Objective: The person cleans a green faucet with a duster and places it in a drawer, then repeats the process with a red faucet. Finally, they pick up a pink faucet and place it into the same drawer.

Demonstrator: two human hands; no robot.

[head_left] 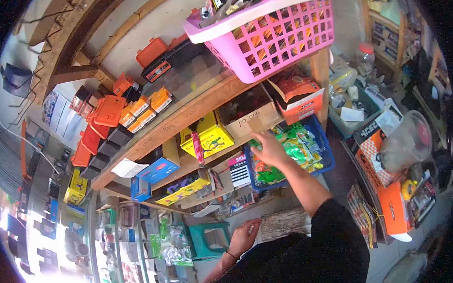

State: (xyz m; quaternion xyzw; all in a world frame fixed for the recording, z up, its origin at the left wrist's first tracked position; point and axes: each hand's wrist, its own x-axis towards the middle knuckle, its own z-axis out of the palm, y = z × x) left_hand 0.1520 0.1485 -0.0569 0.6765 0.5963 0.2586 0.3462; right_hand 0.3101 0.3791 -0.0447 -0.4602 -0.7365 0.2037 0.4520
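Note:
My right hand [268, 149] reaches up to the shelf with its fingers apart and nothing visible in them. It overlaps the left rim of a blue plastic basket [329, 148] filled with green and yellow plastic packets [295, 147]. Its fingertips lie just under a cardboard box [251, 121] marked "10.000". Lower down, my left hand [244, 238], with a dark band at the wrist, is loosely curled with no object showing in it. Beside its fingertips is a worn wooden surface [286, 225], and a green plastic stool [203, 242] stands to its left.
A pink basket [248, 59] full of goods juts over the upper shelf edge [185, 115]. Yellow boxes [211, 139], a blue box [159, 166] and a red carton [303, 107] sit beneath. Orange cases [109, 111] line the upper left. An orange box [392, 210] stands at right.

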